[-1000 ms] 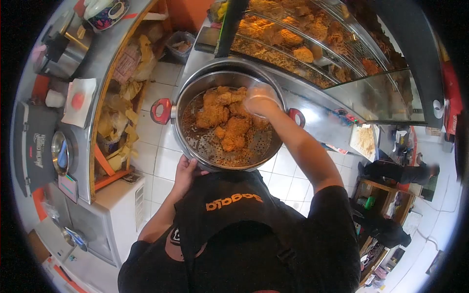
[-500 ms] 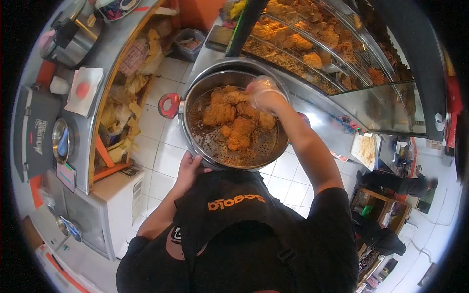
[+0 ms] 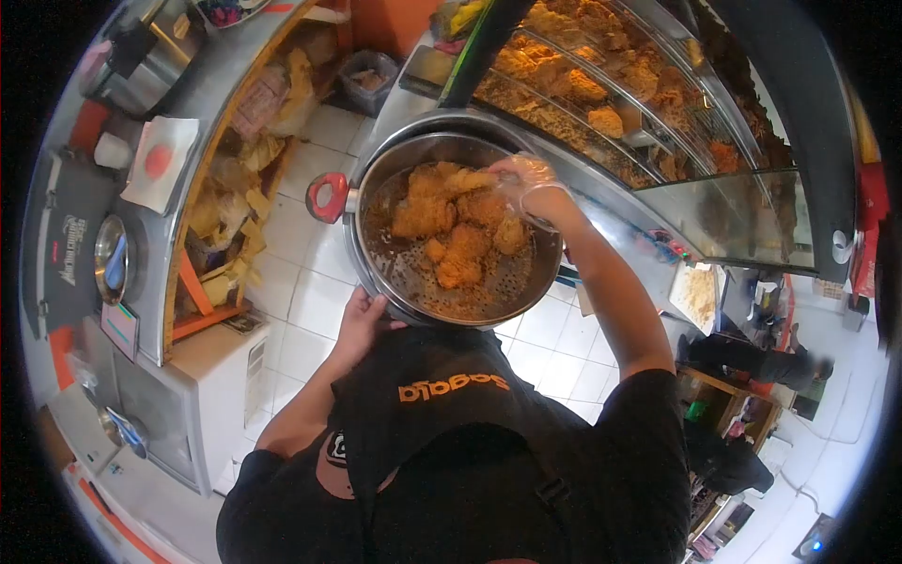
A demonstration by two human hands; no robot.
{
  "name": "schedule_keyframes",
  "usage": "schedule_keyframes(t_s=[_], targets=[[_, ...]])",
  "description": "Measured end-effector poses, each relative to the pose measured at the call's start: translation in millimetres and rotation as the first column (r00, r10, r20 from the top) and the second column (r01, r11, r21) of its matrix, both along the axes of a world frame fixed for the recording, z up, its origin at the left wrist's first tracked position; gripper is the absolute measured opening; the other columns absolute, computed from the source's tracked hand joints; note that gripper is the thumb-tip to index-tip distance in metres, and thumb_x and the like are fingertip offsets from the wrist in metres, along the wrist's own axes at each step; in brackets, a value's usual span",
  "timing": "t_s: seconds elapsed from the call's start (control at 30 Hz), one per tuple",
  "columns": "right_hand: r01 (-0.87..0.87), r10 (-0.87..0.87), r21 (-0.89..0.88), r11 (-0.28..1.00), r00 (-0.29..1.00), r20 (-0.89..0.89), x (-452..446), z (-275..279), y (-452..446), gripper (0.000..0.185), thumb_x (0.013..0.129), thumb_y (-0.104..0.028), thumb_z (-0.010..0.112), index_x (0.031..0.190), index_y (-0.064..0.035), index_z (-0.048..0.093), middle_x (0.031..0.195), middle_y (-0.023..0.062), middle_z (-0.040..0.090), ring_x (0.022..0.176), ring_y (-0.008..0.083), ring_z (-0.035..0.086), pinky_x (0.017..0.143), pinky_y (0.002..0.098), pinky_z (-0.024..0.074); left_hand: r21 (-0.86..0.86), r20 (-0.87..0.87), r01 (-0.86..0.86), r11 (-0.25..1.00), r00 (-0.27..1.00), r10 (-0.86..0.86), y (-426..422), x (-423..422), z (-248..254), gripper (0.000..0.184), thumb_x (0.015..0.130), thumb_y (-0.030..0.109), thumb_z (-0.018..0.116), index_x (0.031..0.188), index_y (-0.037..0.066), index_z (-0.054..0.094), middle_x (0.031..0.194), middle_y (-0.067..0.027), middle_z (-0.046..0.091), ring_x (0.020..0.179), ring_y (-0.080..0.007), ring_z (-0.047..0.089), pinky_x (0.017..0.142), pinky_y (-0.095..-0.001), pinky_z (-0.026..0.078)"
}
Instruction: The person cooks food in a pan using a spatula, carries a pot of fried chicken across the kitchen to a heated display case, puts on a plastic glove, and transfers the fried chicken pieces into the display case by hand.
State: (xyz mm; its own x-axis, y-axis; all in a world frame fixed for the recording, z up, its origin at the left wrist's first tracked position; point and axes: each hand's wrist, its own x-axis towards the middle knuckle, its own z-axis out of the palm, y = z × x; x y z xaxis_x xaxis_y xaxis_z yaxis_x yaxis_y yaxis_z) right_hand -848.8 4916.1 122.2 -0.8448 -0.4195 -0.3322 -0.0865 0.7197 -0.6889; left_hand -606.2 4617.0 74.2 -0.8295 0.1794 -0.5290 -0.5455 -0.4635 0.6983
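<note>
A round steel pot with a red handle holds a perforated tray, on which several pieces of fried chicken lie among crumbs. My left hand grips the pot's lower left side near its rim. At the upper right rim is my right hand, covered by a clear plastic glove and closed on a piece of fried chicken at the edge of the pile. The glove and blur hide part of its fingers.
A glass display case with fried chicken on racks stands at the upper right. On the left are a steel counter, a shelf of bags and a white cabinet. Two people in dark clothes are at the far right.
The pot and the view around it have shifted slightly. My right hand has moved a little right and down relative to the display, and a chicken piece now shows beside its fingers.
</note>
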Motion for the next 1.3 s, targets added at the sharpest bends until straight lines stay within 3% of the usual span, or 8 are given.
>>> schedule_keyframes(t_s=[0.33, 0.43, 0.53, 0.83, 1.0, 1.13, 1.27, 1.3], targets=[[0.273, -0.301, 0.131, 0.953, 0.904, 0.302, 21.4, 0.4, 16.0, 0.039, 0.084, -0.027, 0.069, 0.114, -0.0037, 0.061, 0.096, 0.0094, 0.066, 0.083, 0.0211, 0.062, 0.076, 0.0331, 0.0502, -0.048, -0.049, 0.054, 0.997, 0.997, -0.056, -5.0, 1.6, -2.7, 0.032, 0.099, 0.023, 0.048, 0.126, 0.007, 0.041, 0.113, -0.0087, 0.061, 0.096, -0.0199, 0.065, 0.079, -0.0352, 0.057], [0.122, -0.103, 0.337, 0.934, 0.992, -0.072, 33.4, 32.0, 12.1, 0.036, 0.08, -0.035, 0.07, 0.101, -0.0058, 0.067, 0.103, 0.0148, 0.066, 0.1, 0.0294, 0.062, 0.089, 0.0389, 0.0476, -0.043, -0.053, 0.044, 0.998, 0.998, -0.046, -3.3, 0.3, 0.7, 0.032, 0.1, 0.022, 0.048, 0.127, 0.007, 0.041, 0.114, -0.0088, 0.061, 0.096, -0.0201, 0.065, 0.079, -0.0347, 0.057], [0.044, -0.074, 0.402, 0.915, 0.995, 0.061, 38.0, 65.1, 8.7, 0.035, 0.081, -0.033, 0.071, 0.102, -0.0057, 0.068, 0.105, 0.015, 0.065, 0.097, 0.0316, 0.062, 0.089, 0.0403, 0.0479, -0.043, -0.031, 0.042, 0.998, 0.999, -0.043, -5.3, 1.5, -3.9, 0.033, 0.1, 0.021, 0.047, 0.128, 0.007, 0.04, 0.116, -0.01, 0.06, 0.096, -0.0213, 0.065, 0.078, -0.0346, 0.057], [0.457, -0.554, -0.331, 0.826, 0.767, -0.324, 33.8, 75.1, 94.3, 0.025, 0.086, -0.022, 0.068, 0.1, -0.0016, 0.068, 0.09, 0.0078, 0.066, 0.086, 0.018, 0.062, 0.075, 0.0284, 0.0491, -0.158, -0.085, 0.051, 0.986, 0.994, -0.065, -0.4, -3.0, 6.3, 0.036, 0.099, 0.02, 0.048, 0.13, 0.003, 0.037, 0.117, -0.0129, 0.059, 0.097, -0.0239, 0.065, 0.076, -0.0348, 0.059], [0.494, -0.924, -0.832, -0.254, 0.131, 0.36, 26.1, 57.8, 116.6, 0.026, 0.086, -0.015, 0.068, 0.105, 0.0026, 0.063, 0.081, 0.0049, 0.062, 0.071, 0.0132, 0.057, 0.061, 0.0258, 0.0461, -0.042, -0.086, 0.025, 0.999, 0.996, -0.028, -0.9, 1.9, -4.6, 0.037, 0.098, 0.022, 0.05, 0.128, 0.002, 0.039, 0.118, -0.0139, 0.059, 0.098, -0.0253, 0.064, 0.074, -0.0361, 0.059], [0.042, -0.887, -0.919, -0.392, 0.247, 0.39, -2.4, 13.3, 145.9, 0.026, 0.089, -0.018, 0.061, 0.108, -0.0012, 0.062, 0.087, 0.0082, 0.063, 0.072, 0.0166, 0.058, 0.062, 0.0319, 0.0475, -0.102, -0.14, 0.072, 0.992, 0.986, -0.086, -5.0, -0.1, -2.8, 0.037, 0.099, 0.021, 0.05, 0.128, 0.002, 0.039, 0.119, -0.0148, 0.058, 0.099, -0.0266, 0.064, 0.074, -0.0367, 0.059], [0.282, -0.828, -0.814, -0.508, -0.421, 0.371, -37.1, 56.1, 113.8, 0.033, 0.088, -0.019, 0.061, 0.117, -0.0048, 0.059, 0.093, 0.0092, 0.062, 0.078, 0.0213, 0.058, 0.069, 0.0385, 0.0482, -0.078, -0.097, 0.043, 0.996, 0.994, -0.05, -0.2, 0.0, 6.1, 0.037, 0.099, 0.022, 0.049, 0.129, 0.003, 0.038, 0.12, -0.0144, 0.057, 0.098, -0.0265, 0.064, 0.074, -0.0371, 0.059], [0.114, -0.801, -0.794, -0.597, -0.126, 0.585, -39.6, 56.4, 117.5, 0.044, 0.091, -0.03, 0.058, 0.127, -0.0044, 0.053, 0.097, 0.011, 0.062, 0.079, 0.0246, 0.059, 0.07, 0.0413, 0.0481, -0.091, -0.089, 0.052, 0.994, 0.994, -0.06, -0.2, -1.1, 10.5, 0.037, 0.099, 0.021, 0.049, 0.129, 0.003, 0.038, 0.12, -0.0144, 0.057, 0.098, -0.0265, 0.064, 0.074, -0.0372, 0.059]])
